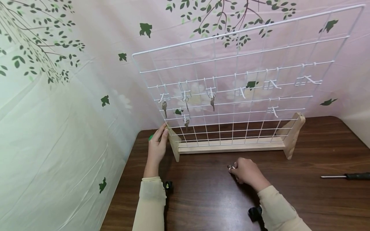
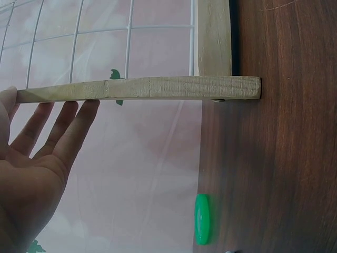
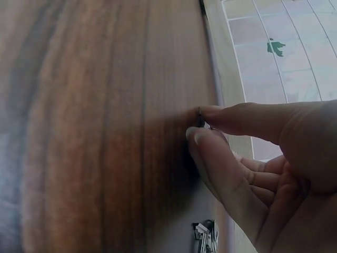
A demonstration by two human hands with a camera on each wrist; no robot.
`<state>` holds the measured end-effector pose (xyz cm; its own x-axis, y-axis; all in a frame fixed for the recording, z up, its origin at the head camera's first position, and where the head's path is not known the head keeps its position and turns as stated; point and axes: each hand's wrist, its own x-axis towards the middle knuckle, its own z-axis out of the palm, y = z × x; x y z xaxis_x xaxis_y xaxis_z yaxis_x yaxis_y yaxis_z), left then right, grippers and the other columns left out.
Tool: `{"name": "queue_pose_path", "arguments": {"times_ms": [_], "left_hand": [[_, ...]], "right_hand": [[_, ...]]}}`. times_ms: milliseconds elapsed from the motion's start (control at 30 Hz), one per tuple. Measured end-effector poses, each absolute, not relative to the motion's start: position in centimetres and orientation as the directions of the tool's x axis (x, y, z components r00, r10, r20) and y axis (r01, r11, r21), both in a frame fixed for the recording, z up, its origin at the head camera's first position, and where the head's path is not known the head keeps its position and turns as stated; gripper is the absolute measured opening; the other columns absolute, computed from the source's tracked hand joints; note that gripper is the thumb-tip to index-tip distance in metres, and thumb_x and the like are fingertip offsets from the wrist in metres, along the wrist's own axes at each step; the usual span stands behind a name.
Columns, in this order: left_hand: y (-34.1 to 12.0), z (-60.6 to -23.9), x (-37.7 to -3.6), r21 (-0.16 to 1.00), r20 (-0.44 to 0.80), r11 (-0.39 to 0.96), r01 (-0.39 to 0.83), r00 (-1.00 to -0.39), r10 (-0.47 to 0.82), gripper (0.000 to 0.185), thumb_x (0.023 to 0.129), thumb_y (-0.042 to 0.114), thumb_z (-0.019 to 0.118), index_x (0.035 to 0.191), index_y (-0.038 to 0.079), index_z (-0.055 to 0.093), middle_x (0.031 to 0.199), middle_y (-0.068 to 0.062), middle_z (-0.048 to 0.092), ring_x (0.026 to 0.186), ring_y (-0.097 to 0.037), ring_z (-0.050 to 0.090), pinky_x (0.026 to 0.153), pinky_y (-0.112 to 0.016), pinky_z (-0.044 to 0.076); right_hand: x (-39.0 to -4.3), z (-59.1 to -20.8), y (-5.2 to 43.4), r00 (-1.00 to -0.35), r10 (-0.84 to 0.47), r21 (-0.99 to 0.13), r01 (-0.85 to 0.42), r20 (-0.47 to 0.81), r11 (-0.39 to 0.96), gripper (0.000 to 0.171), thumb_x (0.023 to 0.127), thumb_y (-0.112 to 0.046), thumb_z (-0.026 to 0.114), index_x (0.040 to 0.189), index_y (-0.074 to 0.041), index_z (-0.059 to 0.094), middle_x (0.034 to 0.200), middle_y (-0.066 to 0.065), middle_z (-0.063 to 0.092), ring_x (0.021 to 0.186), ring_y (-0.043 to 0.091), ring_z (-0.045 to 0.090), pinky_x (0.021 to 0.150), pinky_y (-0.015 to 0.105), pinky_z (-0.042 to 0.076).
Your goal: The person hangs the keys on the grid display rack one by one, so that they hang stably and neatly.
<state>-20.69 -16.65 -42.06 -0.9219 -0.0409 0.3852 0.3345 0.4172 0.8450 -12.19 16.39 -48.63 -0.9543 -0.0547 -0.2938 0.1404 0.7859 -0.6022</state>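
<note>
With the left hand (image 1: 156, 148) flat and open-fingered against the wire grid rack (image 1: 245, 83)'s wooden foot (image 1: 173, 146), the right hand (image 1: 245, 171) pinches a small key ring (image 1: 231, 167) on the table (image 1: 318, 199); a loose pinch risks dropping it.

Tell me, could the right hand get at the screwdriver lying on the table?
Probably yes. The right hand pinches a small metal piece, but bare table lies between it and the screwdriver at the right edge.
</note>
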Motion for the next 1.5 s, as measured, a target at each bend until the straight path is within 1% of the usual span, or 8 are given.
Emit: {"name": "queue_pose_path", "arguments": {"times_ms": [367, 533, 833, 1033, 1133, 1267, 1367, 1500], "left_hand": [[-16.7, -41.9, -20.5, 0.850, 0.370, 0.417, 0.321, -0.928, -0.039, 0.040, 0.112, 0.016, 0.056, 0.152, 0.009, 0.061, 0.156, -0.021, 0.060, 0.148, -0.041, 0.054, 0.124, -0.062, 0.043], [-16.7, -42.3, -20.9, 0.846, 0.375, 0.424, 0.325, -0.926, -0.038, 0.040, 0.112, 0.016, 0.056, 0.152, 0.009, 0.061, 0.156, -0.021, 0.059, 0.148, -0.042, 0.054, 0.123, -0.063, 0.043], [-18.1, -44.7, -22.4, 0.827, 0.393, 0.444, 0.344, -0.919, -0.021, 0.041, 0.112, 0.024, 0.058, 0.153, 0.020, 0.062, 0.157, -0.011, 0.061, 0.148, -0.033, 0.057, 0.122, -0.058, 0.047], [-17.1, -43.0, -21.2, 0.840, 0.375, 0.441, 0.318, -0.926, -0.048, 0.041, 0.113, 0.018, 0.056, 0.153, 0.012, 0.060, 0.158, -0.018, 0.059, 0.148, -0.040, 0.054, 0.123, -0.062, 0.044], [-16.8, -42.1, -20.6, 0.843, 0.378, 0.429, 0.324, -0.925, -0.043, 0.040, 0.113, 0.017, 0.056, 0.152, 0.010, 0.061, 0.157, -0.019, 0.059, 0.148, -0.040, 0.055, 0.123, -0.062, 0.044], [-16.8, -42.0, -20.5, 0.845, 0.379, 0.421, 0.329, -0.925, -0.039, 0.040, 0.113, 0.016, 0.056, 0.152, 0.009, 0.061, 0.157, -0.020, 0.059, 0.148, -0.040, 0.054, 0.123, -0.062, 0.044], [-16.8, -42.1, -20.5, 0.846, 0.378, 0.418, 0.330, -0.925, -0.036, 0.040, 0.113, 0.016, 0.056, 0.152, 0.010, 0.061, 0.157, -0.019, 0.059, 0.148, -0.040, 0.054, 0.123, -0.061, 0.044], [-16.8, -42.2, -20.6, 0.847, 0.377, 0.418, 0.329, -0.925, -0.035, 0.041, 0.113, 0.017, 0.056, 0.153, 0.011, 0.061, 0.158, -0.019, 0.059, 0.148, -0.040, 0.054, 0.123, -0.062, 0.044]], "right_hand": [[-12.3, -48.2, 16.3, -0.933, -0.106, -0.649, 0.154, -0.343, 0.745, 0.040, 0.100, -0.016, 0.073, 0.064, -0.011, 0.058, 0.055, 0.004, 0.063, 0.045, 0.014, 0.066, 0.053, 0.029, 0.056], [-12.1, -48.1, 16.1, -0.941, -0.118, -0.655, 0.128, -0.318, 0.744, 0.038, 0.101, -0.014, 0.072, 0.066, -0.011, 0.056, 0.055, 0.003, 0.061, 0.046, 0.015, 0.065, 0.053, 0.028, 0.054], [-11.5, -47.9, 15.5, -0.970, -0.153, -0.676, 0.014, -0.187, 0.736, 0.025, 0.101, -0.021, 0.073, 0.077, -0.014, 0.068, 0.057, -0.004, 0.061, 0.050, 0.013, 0.058, 0.055, 0.029, 0.047], [-11.4, -45.8, 15.2, -0.987, -0.155, -0.710, -0.085, -0.035, 0.699, 0.013, 0.103, -0.021, 0.072, 0.094, -0.014, 0.079, 0.063, -0.005, 0.062, 0.056, 0.010, 0.054, 0.054, 0.026, 0.044], [-11.3, -44.4, 15.0, -0.991, -0.133, -0.745, -0.102, 0.018, 0.659, 0.012, 0.103, -0.024, 0.072, 0.097, -0.018, 0.080, 0.066, -0.007, 0.064, 0.058, 0.008, 0.054, 0.056, 0.024, 0.044], [-10.8, -42.4, 14.7, -0.995, -0.095, -0.836, -0.086, 0.041, 0.542, 0.013, 0.102, -0.027, 0.074, 0.103, -0.017, 0.082, 0.075, -0.006, 0.075, 0.065, 0.008, 0.065, 0.059, 0.024, 0.052], [-10.2, -40.8, 14.5, -0.997, -0.070, -0.910, -0.036, 0.008, 0.412, 0.020, 0.101, -0.033, 0.076, 0.107, -0.015, 0.082, 0.083, 0.001, 0.081, 0.069, 0.014, 0.074, 0.051, 0.026, 0.055], [-9.3, -38.5, 14.5, -0.999, -0.049, -0.955, -0.007, -0.008, 0.297, 0.026, 0.100, -0.039, 0.077, 0.109, -0.015, 0.080, 0.090, 0.005, 0.084, 0.069, 0.017, 0.076, 0.043, 0.030, 0.051]]}}
